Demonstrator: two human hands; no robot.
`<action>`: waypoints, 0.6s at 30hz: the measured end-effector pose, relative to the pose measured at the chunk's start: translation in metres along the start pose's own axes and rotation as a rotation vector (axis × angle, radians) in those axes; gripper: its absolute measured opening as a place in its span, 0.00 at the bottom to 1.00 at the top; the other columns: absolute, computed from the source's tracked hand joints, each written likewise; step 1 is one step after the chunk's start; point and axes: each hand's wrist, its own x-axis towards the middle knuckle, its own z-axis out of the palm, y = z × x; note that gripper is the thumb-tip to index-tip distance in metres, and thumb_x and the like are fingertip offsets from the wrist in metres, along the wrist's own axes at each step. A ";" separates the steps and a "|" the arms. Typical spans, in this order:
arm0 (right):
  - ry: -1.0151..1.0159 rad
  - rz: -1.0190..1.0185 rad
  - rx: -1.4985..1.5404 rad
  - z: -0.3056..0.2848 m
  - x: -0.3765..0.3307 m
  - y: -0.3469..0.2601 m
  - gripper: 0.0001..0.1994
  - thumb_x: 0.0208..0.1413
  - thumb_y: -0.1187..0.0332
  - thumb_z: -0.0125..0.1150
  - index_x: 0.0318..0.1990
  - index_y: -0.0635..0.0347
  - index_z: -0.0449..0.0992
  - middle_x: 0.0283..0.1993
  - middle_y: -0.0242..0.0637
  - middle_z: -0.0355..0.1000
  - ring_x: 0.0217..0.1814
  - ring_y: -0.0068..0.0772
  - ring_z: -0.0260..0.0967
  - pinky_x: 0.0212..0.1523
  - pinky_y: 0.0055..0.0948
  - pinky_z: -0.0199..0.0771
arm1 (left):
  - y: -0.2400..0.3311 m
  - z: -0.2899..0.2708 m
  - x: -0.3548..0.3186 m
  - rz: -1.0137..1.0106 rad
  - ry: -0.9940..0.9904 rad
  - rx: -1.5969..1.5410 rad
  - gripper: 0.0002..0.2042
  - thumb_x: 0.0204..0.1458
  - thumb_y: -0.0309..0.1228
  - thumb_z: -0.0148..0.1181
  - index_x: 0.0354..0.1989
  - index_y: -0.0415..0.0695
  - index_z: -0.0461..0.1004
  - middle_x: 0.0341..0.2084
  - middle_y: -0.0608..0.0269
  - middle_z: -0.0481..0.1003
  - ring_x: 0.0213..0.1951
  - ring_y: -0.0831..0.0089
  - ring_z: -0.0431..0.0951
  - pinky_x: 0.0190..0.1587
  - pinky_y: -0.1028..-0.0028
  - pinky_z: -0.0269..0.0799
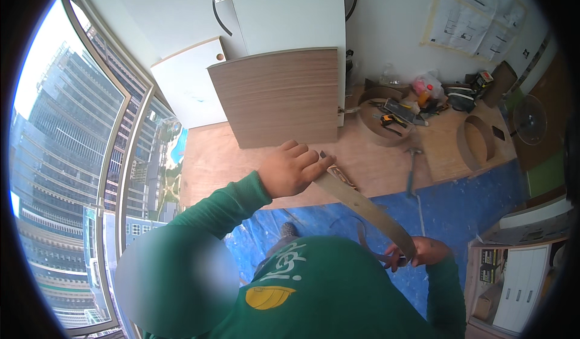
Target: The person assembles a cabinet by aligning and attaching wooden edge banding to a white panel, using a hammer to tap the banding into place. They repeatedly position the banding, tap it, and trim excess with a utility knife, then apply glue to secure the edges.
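Note:
A long tan edge-banding strip (365, 210) stretches slantwise between my two hands in front of my green shirt. My left hand (289, 168) is closed on its upper end, just below the bottom edge of a brown wood-grain panel (281, 100). Lower right, my right hand (423, 251) grips the strip's other part, where it curls back on itself; some of those fingers are hidden. A small dark tip shows beside my left fingertips, and I cannot make out what it belongs to. Behind the strip, a brownish tool (343, 176) lies on the plywood, partly covered.
The wood-grain panel leans against a white cabinet panel (284, 16). On the plywood (208, 164) are a hammer (411, 171), coiled banding (475, 141), and a pile of tools with a tape measure (391, 120). Blue sheeting (450, 209) covers the floor; windows (66, 158) stand left.

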 end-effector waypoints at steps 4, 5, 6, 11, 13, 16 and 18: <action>0.111 -0.214 -0.108 0.041 0.060 -0.040 0.40 0.58 0.46 0.74 0.68 0.66 0.67 0.50 0.45 0.82 0.54 0.40 0.79 0.59 0.38 0.75 | 0.020 0.021 0.029 -0.008 -0.079 -0.100 0.32 0.50 0.21 0.62 0.69 0.42 0.70 0.41 0.59 0.79 0.44 0.60 0.79 0.53 0.61 0.74; 0.062 -0.313 -0.075 0.042 0.062 -0.053 0.41 0.59 0.46 0.73 0.69 0.67 0.65 0.49 0.47 0.82 0.52 0.41 0.80 0.57 0.38 0.76 | 0.022 0.027 0.032 -0.022 -0.093 -0.114 0.33 0.50 0.20 0.62 0.70 0.42 0.69 0.43 0.56 0.80 0.46 0.58 0.80 0.56 0.60 0.75; 0.021 -0.427 -0.034 0.046 0.063 -0.062 0.42 0.59 0.46 0.72 0.70 0.67 0.64 0.48 0.49 0.82 0.50 0.42 0.81 0.56 0.38 0.77 | 0.024 0.031 0.033 -0.033 -0.124 -0.128 0.33 0.51 0.21 0.61 0.71 0.42 0.68 0.45 0.56 0.79 0.47 0.58 0.80 0.58 0.60 0.74; -0.127 -0.584 0.321 0.055 0.041 -0.085 0.49 0.59 0.48 0.74 0.75 0.70 0.52 0.50 0.61 0.80 0.46 0.48 0.84 0.45 0.38 0.83 | 0.020 0.051 0.023 -0.022 -0.261 -0.145 0.35 0.52 0.21 0.58 0.74 0.44 0.64 0.53 0.54 0.79 0.53 0.55 0.79 0.63 0.60 0.72; -0.068 -0.543 0.404 0.055 0.030 -0.090 0.48 0.61 0.50 0.72 0.75 0.71 0.50 0.50 0.63 0.79 0.44 0.48 0.84 0.41 0.36 0.84 | 0.016 0.056 0.024 -0.050 -0.184 -0.158 0.37 0.50 0.19 0.60 0.74 0.45 0.65 0.53 0.53 0.80 0.54 0.54 0.80 0.63 0.57 0.73; 0.088 -0.352 0.339 0.057 0.020 -0.096 0.43 0.64 0.55 0.68 0.76 0.71 0.50 0.49 0.63 0.78 0.40 0.44 0.84 0.36 0.34 0.84 | 0.018 0.059 0.035 -0.002 -0.097 -0.154 0.38 0.48 0.18 0.60 0.74 0.46 0.65 0.57 0.52 0.79 0.57 0.53 0.79 0.64 0.56 0.74; 0.198 -0.192 0.265 0.061 0.022 -0.096 0.39 0.67 0.59 0.63 0.76 0.71 0.50 0.49 0.62 0.78 0.34 0.40 0.83 0.35 0.32 0.83 | 0.025 0.060 0.047 0.048 -0.088 -0.177 0.38 0.49 0.18 0.60 0.74 0.46 0.65 0.60 0.52 0.77 0.59 0.53 0.78 0.65 0.54 0.72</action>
